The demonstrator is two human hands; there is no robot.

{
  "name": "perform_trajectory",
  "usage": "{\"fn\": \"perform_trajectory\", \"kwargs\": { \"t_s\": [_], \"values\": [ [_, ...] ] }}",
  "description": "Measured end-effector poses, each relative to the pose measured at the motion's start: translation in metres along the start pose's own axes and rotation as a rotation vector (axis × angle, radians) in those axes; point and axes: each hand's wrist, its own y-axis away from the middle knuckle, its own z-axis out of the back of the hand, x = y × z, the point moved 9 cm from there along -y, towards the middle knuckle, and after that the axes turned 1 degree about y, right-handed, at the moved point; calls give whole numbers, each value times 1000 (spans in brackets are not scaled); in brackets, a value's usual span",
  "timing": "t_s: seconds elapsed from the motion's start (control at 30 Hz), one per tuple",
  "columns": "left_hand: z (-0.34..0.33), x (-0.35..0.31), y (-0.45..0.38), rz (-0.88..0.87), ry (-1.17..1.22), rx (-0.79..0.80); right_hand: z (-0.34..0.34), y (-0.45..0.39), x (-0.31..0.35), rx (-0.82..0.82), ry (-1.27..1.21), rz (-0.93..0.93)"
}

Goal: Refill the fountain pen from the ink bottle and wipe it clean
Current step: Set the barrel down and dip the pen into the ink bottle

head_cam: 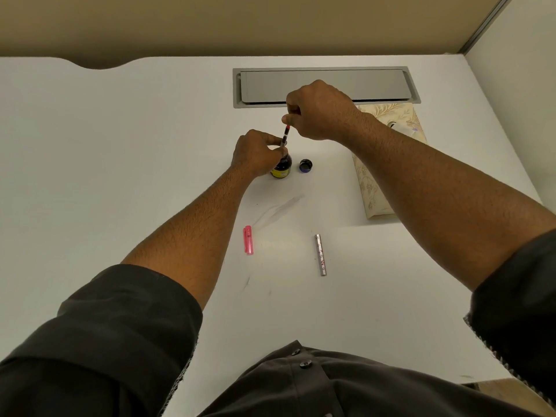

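A small dark ink bottle (282, 168) with a yellow label stands open on the white desk. My left hand (255, 153) grips it around the neck. The pen's inner section (285, 136), a thin dark tube with a pink band, stands tilted with its lower end in the bottle mouth. My right hand (316, 111) pinches its top end from above. The bottle's black cap (306, 165) lies just right of the bottle. A pink pen cap (248, 239) and a silver patterned pen barrel (320, 254) lie nearer to me.
A cream floral tissue pack (379, 176) lies at the right, partly under my right forearm. A grey cable hatch (325, 85) is set into the desk behind my hands. Faint grey smears (282, 207) mark the desk surface.
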Motion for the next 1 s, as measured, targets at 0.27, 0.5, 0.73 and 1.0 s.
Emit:
{"fn": "perform_trajectory", "kwargs": {
  "t_s": [0.27,0.5,0.73,1.0],
  "values": [
    [6,-18,6,-39,19,-4,23,12,2,-97,-46,5],
    [11,-35,16,-96,-12,-35,42,39,-4,-205,-89,-64],
    [13,-56,39,-270,-186,-127,44,88,-19,-288,-210,-228],
    [9,-68,90,-423,-339,-162,2,158,-21,-275,-481,-290]
  ]
}}
